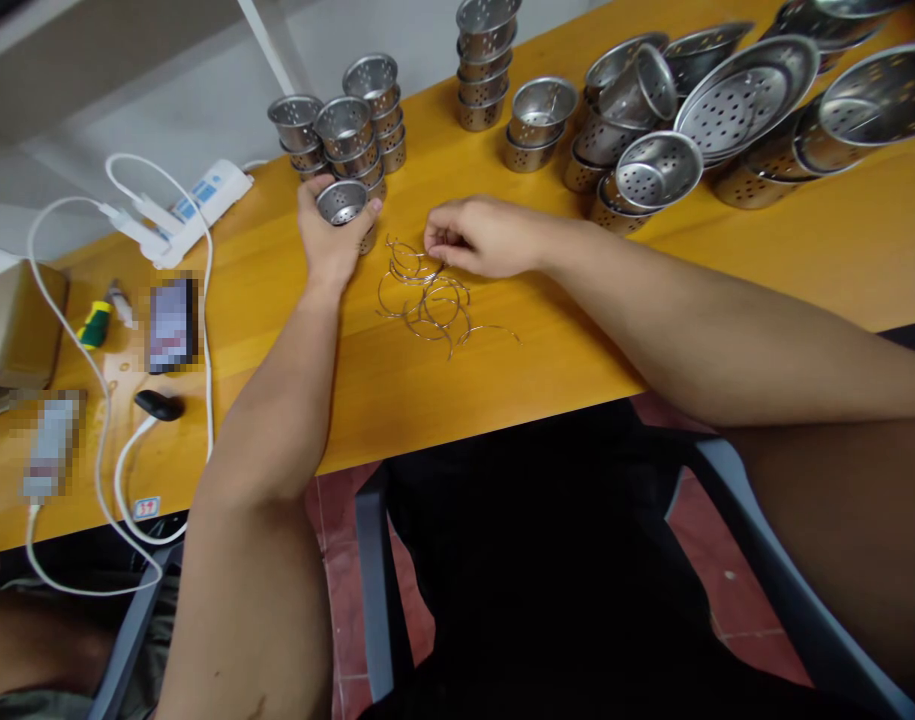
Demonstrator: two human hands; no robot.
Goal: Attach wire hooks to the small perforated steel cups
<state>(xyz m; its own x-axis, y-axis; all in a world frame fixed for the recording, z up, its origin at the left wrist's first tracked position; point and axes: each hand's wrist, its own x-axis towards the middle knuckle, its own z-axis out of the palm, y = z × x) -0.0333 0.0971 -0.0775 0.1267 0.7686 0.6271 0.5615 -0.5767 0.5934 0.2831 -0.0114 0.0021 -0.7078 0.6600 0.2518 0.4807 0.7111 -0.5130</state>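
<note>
My left hand (332,235) is wrapped round a small perforated metal cup (342,203), thumb on its right side. The cup stands in front of stacked cups of the same kind (344,128). To the right, my right hand (483,235) has its fingertips pinched together at the upper edge of a loose pile of thin curved wires (433,298). A wire seems to run to the fingertips, though the pinch itself is partly hidden. The wires lie tangled on the wooden table (397,410).
Several perforated cup stacks (483,65) and wider perforated bowls (749,100) crowd the back and right. On the left lie a power strip (202,210) with white cables, a phone (172,325), a green-and-yellow screwdriver (95,325) and a cardboard box (22,330). Another person's leg shows at lower left.
</note>
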